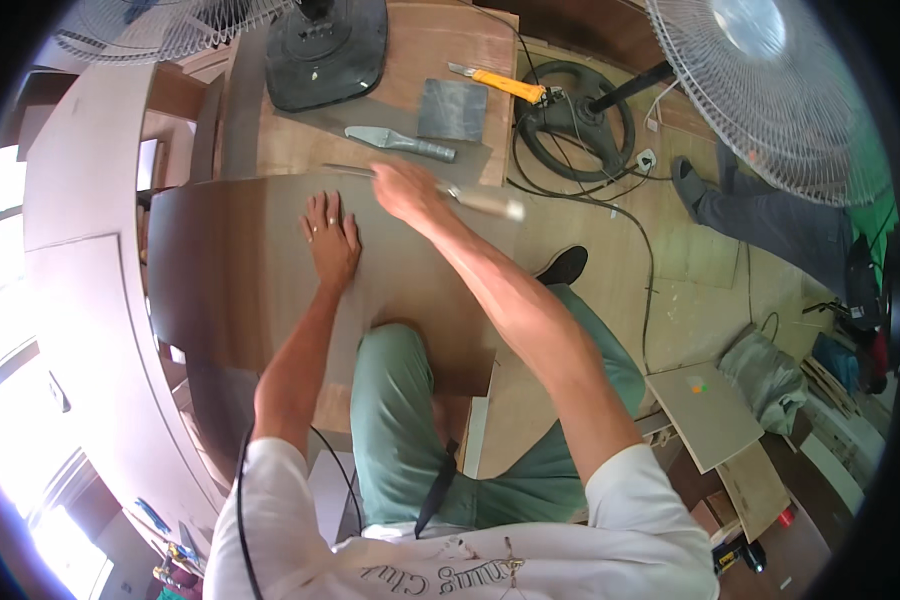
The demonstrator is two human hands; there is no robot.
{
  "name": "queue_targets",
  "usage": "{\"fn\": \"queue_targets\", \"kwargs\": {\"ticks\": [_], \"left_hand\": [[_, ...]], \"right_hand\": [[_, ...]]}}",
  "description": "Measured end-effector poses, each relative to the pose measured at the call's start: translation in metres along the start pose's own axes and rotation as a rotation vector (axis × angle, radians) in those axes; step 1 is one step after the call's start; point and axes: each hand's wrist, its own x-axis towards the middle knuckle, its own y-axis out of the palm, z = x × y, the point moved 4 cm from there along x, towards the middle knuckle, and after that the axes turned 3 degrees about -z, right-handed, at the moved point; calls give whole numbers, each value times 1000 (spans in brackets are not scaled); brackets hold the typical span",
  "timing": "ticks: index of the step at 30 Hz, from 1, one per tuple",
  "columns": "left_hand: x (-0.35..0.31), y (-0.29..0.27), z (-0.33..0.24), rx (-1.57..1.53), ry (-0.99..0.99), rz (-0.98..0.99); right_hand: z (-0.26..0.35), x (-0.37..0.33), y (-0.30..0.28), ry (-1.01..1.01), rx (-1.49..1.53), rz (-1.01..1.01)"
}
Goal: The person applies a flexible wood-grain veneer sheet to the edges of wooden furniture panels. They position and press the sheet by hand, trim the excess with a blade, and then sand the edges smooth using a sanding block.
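My left hand (331, 240) lies flat on a brown-grey board (240, 240), fingers spread and pointing away from me. To its right, my right hand (407, 192) is closed around a long, thin metal tool with a pale wooden handle (488, 204). The handle sticks out to the right and is blurred by motion; the narrow dark blade pokes out left of my fingers, over the far edge of the board. Just beyond lies a grey putty knife (400, 142). A dark square sheet (452, 110) rests behind that, beside a yellow utility knife (507, 83).
A black fan base (327, 55) stands at the far end. Another fan (770, 90) rises at far right from a round base (576, 120), with cables (645, 260) across the floor. Another person's leg (785, 220) reaches in at right, above loose panels (705, 415).
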Motion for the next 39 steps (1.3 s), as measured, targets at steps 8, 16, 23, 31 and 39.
{"fn": "queue_targets", "kwargs": {"ticks": [8, 16, 23, 31, 39], "left_hand": [[-5, 2, 2, -29, -79, 20], [-1, -1, -2, -41, -61, -3], [-2, -4, 10, 71, 9, -60], [11, -36, -225, -1133, -285, 272], [-82, 3, -352, -1341, -215, 600]], "right_hand": [[81, 116, 53, -536, -178, -196], [-107, 104, -81, 66, -467, -7], [-81, 77, -121, -76, -301, -78], [-76, -141, -140, 270, 933, -65], [-116, -302, -138, 340, 1100, -415]]}}
